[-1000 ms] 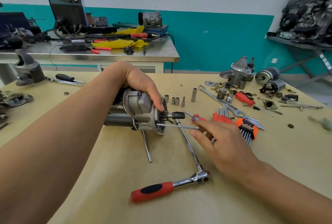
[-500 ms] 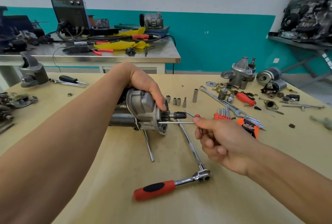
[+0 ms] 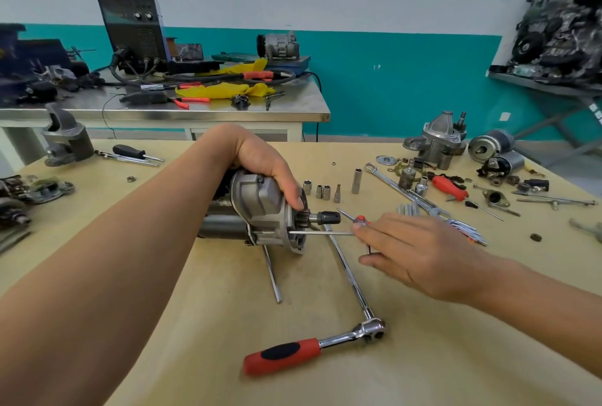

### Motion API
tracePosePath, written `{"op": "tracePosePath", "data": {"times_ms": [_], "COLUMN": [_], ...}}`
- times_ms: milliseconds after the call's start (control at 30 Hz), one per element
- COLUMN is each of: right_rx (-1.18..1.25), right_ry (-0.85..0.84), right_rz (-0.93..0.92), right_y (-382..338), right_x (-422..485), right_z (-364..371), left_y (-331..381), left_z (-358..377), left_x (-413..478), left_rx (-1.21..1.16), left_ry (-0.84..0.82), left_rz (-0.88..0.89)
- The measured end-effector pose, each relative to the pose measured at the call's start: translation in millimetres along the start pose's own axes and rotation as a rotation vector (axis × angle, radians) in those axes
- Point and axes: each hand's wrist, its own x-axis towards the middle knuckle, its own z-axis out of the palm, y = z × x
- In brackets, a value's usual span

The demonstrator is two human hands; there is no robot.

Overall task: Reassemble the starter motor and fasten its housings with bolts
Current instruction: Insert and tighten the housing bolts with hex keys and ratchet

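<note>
The grey starter motor [image 3: 257, 210] lies on its side on the tan bench, pinion end pointing right. My left hand [image 3: 260, 161] grips its aluminium nose housing from above, thumb by the pinion gear. A thin hex key [image 3: 321, 233] runs horizontally into the housing's lower flange. My right hand [image 3: 413, 249] pinches the key's outer end with fingertips, its short bent leg hanging down under the fingers. A long loose bolt [image 3: 272, 275] lies on the bench below the motor.
A red-handled ratchet with long extension [image 3: 312, 348] lies in front of the motor. Several sockets [image 3: 322, 192], spanners [image 3: 404, 190], a hex key set [image 3: 462, 226] and starter parts [image 3: 436, 141] cover the right side. A steel table [image 3: 195, 112] stands behind.
My right hand has rolled over the hex key's end, fingers spreading flatter, turning the key in the housing. The left hand and motor have stayed put.
</note>
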Motion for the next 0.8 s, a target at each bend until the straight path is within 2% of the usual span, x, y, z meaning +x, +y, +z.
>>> {"op": "tracePosePath", "data": {"times_ms": [200, 367, 433, 500, 600, 667, 767, 800], "right_rx": [-0.121, -0.142, -0.084, 0.031, 0.341, 0.632, 1.211, 1.377], "right_ry": [0.000, 0.074, 0.140, 0.210, 0.210, 0.158, 0.020, -0.027], "right_rz": [-0.263, -0.283, -0.209, -0.011, 0.432, 0.797, 1.470, 1.610], "right_y": [36, 43, 38, 28, 4, -9, -12, -9], "right_x": [22, 23, 25, 24, 22, 28, 39, 40], "right_z": [-5, 5, 10, 15, 19, 21, 18, 14], "left_y": [2, 6, 7, 9, 9, 7, 5, 4], "left_z": [-2, -3, -4, -3, -2, -2, -1, -2], "left_x": [0, 1, 1, 1, 0, 1, 2, 2], "left_rx": [-0.032, -0.066, -0.088, -0.095, -0.101, -0.096, -0.095, -0.093], "left_ry": [-0.018, -0.049, -0.049, -0.053, -0.051, -0.052, -0.057, -0.059], "left_rz": [-0.023, -0.046, -0.057, -0.064, -0.051, -0.044, -0.036, -0.032]}}
